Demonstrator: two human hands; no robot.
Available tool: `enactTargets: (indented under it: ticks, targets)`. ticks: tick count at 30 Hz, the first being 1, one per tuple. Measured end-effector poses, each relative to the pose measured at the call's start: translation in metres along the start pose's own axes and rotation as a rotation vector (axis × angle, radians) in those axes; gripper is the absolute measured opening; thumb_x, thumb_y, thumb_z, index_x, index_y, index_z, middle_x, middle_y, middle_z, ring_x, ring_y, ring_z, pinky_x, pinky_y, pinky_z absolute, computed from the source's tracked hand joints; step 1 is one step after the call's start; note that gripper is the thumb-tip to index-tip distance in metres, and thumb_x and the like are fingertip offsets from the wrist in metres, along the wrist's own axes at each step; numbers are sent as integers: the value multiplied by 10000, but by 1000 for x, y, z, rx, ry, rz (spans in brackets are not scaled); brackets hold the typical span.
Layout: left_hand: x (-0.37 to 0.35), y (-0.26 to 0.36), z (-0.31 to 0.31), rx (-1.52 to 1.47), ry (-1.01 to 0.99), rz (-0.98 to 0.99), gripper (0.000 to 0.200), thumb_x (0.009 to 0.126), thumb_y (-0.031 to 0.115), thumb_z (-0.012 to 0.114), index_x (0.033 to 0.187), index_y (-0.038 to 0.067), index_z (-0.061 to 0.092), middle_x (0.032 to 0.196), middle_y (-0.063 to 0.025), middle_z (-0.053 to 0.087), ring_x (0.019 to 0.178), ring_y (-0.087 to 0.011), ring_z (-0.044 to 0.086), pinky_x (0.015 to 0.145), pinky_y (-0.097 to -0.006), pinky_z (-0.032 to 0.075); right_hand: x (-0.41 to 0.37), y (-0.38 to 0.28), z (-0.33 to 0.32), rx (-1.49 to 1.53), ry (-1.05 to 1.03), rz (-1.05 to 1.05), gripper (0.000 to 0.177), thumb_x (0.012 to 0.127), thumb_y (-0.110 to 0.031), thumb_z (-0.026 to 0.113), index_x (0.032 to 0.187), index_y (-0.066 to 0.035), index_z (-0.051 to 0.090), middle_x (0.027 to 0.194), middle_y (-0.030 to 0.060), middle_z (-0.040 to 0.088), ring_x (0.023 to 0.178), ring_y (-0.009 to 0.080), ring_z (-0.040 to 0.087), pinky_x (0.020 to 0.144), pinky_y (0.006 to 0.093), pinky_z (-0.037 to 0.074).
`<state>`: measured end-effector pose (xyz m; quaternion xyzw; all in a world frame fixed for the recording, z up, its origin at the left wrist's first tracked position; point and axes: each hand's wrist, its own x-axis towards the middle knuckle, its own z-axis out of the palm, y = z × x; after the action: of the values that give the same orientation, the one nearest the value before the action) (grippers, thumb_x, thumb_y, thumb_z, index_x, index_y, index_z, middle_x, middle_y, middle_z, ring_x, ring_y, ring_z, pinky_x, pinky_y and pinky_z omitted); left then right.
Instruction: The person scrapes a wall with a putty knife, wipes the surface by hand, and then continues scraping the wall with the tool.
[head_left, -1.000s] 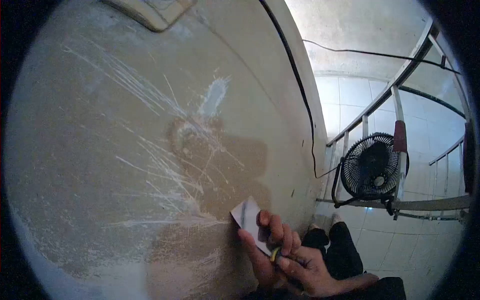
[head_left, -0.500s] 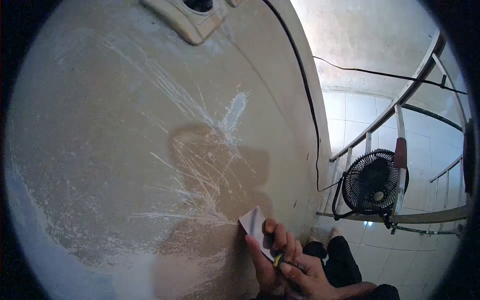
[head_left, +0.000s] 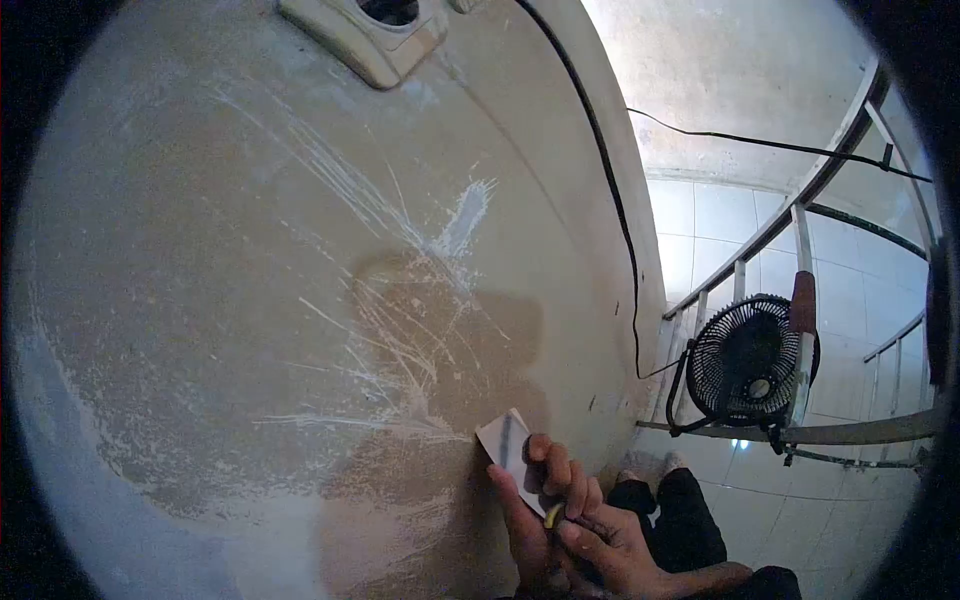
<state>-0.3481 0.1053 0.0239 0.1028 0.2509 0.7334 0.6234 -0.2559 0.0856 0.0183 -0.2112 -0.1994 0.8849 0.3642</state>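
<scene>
A flat, pale rectangular plate [head_left: 507, 440] with a dark stripe, like a scraper blade, is in my left hand [head_left: 525, 528] at the bottom centre. My left thumb lies along its left edge, and the curled fingers close over its right side. At the plate's lower end is a small yellow piece [head_left: 552, 516]. My right hand [head_left: 622, 548] comes in from the right, closed, with its thumb at the yellow piece; its other fingers are partly hidden. Beside the plate's upper corner is the scratched wall [head_left: 420, 405], with pale scrape marks and bare patches.
A beige wall fitting [head_left: 385, 60] is at the top, with a black cable [head_left: 605, 160] running down the wall. On the right, a black fan [head_left: 745, 360] stands by a metal ladder-like frame [head_left: 745, 255] on white floor tiles [head_left: 740, 510]. My feet [head_left: 655, 465] are below it.
The view has shifted very slightly. Both hands keep their hold on the plate and yellow piece in nearly the same place.
</scene>
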Motion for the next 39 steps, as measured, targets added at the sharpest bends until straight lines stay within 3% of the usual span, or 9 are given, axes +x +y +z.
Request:
enactTargets:
  ticks: [11, 14, 16, 22, 23, 25, 32, 35, 39]
  targets:
    - [1, 0, 2, 22, -17, -13, 475, 810, 575, 420, 900, 115, 342, 614, 19, 277, 480, -99, 297, 497, -255, 280, 2, 8, 1, -68, 42, -125, 141, 875, -152, 469, 869, -11, 476, 767, -9, 448, 703, 86, 397, 626, 218, 338]
    - [-1, -1, 4, 19, 44, 19, 466, 815, 572, 413, 891, 118, 342, 611, 21, 271, 478, -98, 297, 497, -249, 283, 2, 10, -2, -175, 39, -249, 237, 878, -191, 479, 1027, -9, 504, 683, -24, 445, 594, 61, 401, 539, 188, 345]
    - [-1, 0, 3, 17, 23, 9, 459, 820, 569, 407, 886, 120, 342, 610, 23, 266, 481, -96, 297, 497, -245, 284, 0, -3, 2, -224, 82, -20, 207, 870, -206, 493, 818, -6, 501, 649, 15, 486, 521, 53, 435, 437, 190, 320]
    - [1, -4, 7, 20, 116, 77, 480, 820, 576, 407, 893, 103, 378, 590, 15, 293, 428, -109, 298, 413, -252, 288, 1, -2, -5, -182, 25, 46, 212, 875, -200, 483, 791, -6, 468, 620, 20, 473, 472, 65, 430, 403, 194, 322]
    - [3, -3, 8, 19, 103, 82, 480, 820, 576, 407, 893, 103, 378, 590, 15, 293, 428, -109, 298, 413, -252, 288, 2, -1, -7, -189, 18, 35, 212, 875, -200, 483, 791, -6, 468, 620, 20, 473, 472, 65, 430, 403, 194, 322]
    - [5, -4, 7, -41, 48, 28, 476, 821, 572, 409, 888, 102, 379, 590, 17, 295, 434, -109, 307, 418, -248, 299, 2, 5, -16, -298, 24, 3, 256, 868, -219, 505, 908, 32, 538, 790, 26, 553, 754, 69, 478, 654, 234, 415]
    - [10, -10, 1, -2, -24, 76, 470, 828, 566, 403, 873, 99, 382, 590, 25, 285, 448, -106, 330, 441, -245, 321, 6, -1, -21, -216, 20, -31, 259, 874, -231, 507, 891, 25, 541, 722, 1, 529, 689, 60, 477, 593, 216, 407]
    - [7, -11, -10, 104, -127, 56, 526, 824, 564, 408, 991, 66, 424, 655, -2, 389, 553, -138, 435, 535, -277, 373, 2, 4, -27, -276, 46, 30, 299, 874, -231, 508, 1033, 20, 530, 678, -18, 490, 644, 50, 456, 556, 203, 393]
    - [5, -16, -19, 441, -6, 228, 537, 870, 408, 395, 1224, 8, 345, 1035, -142, 514, 940, -230, 506, 813, -332, 400, -26, 2, -40, -220, 78, -110, 469, 872, -203, 496, 1288, -60, 336, 636, -24, 447, 501, 46, 390, 423, 189, 341]
